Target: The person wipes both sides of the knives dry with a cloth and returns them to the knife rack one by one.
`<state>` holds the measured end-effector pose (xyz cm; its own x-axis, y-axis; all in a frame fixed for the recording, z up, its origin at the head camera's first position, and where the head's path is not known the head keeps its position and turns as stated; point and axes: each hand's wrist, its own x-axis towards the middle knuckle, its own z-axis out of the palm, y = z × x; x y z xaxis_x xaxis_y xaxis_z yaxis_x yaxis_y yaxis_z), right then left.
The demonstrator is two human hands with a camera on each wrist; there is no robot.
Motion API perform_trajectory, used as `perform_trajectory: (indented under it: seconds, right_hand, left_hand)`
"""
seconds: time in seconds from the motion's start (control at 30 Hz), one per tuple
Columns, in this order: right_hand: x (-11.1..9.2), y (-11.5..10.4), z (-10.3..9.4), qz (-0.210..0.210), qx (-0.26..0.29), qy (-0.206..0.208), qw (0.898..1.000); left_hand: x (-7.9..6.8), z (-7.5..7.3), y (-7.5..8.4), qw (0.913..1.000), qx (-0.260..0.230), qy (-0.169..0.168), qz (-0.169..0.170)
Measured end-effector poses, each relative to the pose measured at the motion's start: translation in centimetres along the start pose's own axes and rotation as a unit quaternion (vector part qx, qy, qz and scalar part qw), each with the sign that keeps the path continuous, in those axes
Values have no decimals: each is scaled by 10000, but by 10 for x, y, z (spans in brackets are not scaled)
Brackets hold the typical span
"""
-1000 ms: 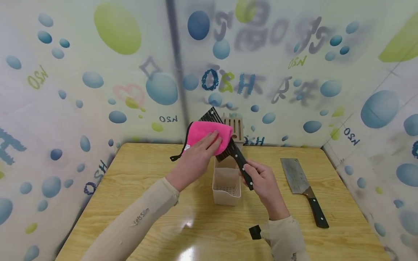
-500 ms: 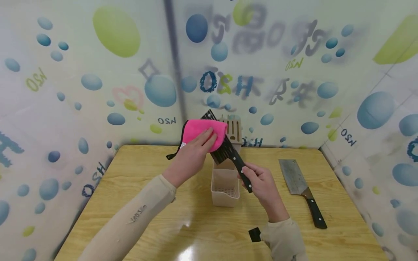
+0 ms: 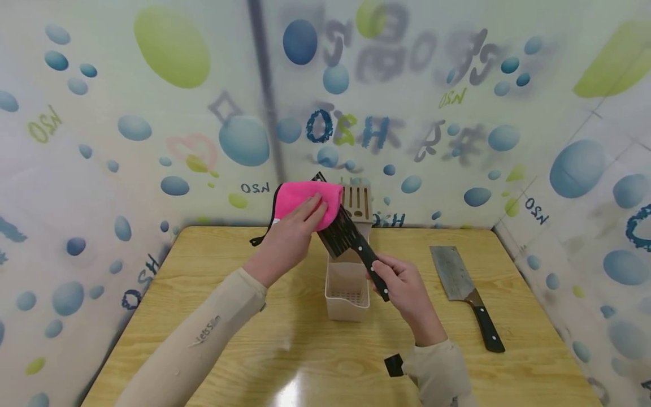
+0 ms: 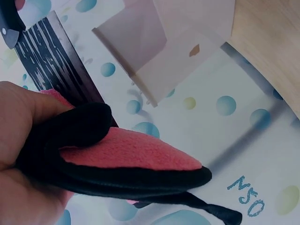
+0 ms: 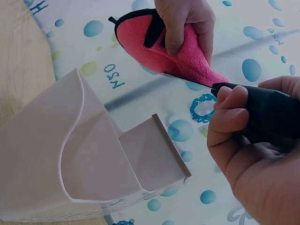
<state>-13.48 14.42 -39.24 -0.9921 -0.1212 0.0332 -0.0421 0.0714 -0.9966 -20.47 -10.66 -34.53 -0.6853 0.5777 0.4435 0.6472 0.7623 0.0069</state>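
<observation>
A kitchen knife with a broad, black-streaked blade is held slantwise above the table, its tip up and to the left. My right hand grips its black riveted handle. Folded over the blade's upper part is a pink cloth with black edging and a hanging loop. My left hand pinches the cloth round the blade, fingers on the near side and thumb behind, as the right wrist view shows. In the left wrist view the streaked blade emerges from the cloth toward the handle; the cloth hides the rest.
Below the knife, a beige plastic utensil holder stands on the wooden table, a slotted brown piece at its back. To the right lies a cleaver with a black handle. Patterned walls enclose the table's back and sides.
My left hand and the cloth have slid up and left along the blade toward its tip, baring more of the blade near the handle. My right hand keeps its grip on the handle.
</observation>
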Motion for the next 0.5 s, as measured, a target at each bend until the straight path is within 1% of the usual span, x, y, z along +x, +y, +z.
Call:
perform_trajectory:
  seconds: [0.17,0.37,0.5]
  right_hand:
    - [-1,2,0,-15,-59,-17,10000]
    - [-2,2,-1,-91,-55,-10,9999]
    - [-2,2,-1,-60,-67,13,10000]
  left_hand:
    - [1,0,-3,10000,-12,-81,-50]
    - [3,-1,-7,10000,-16,-28,-85]
    - [5,-2,-10,9998,-84,-58,-168]
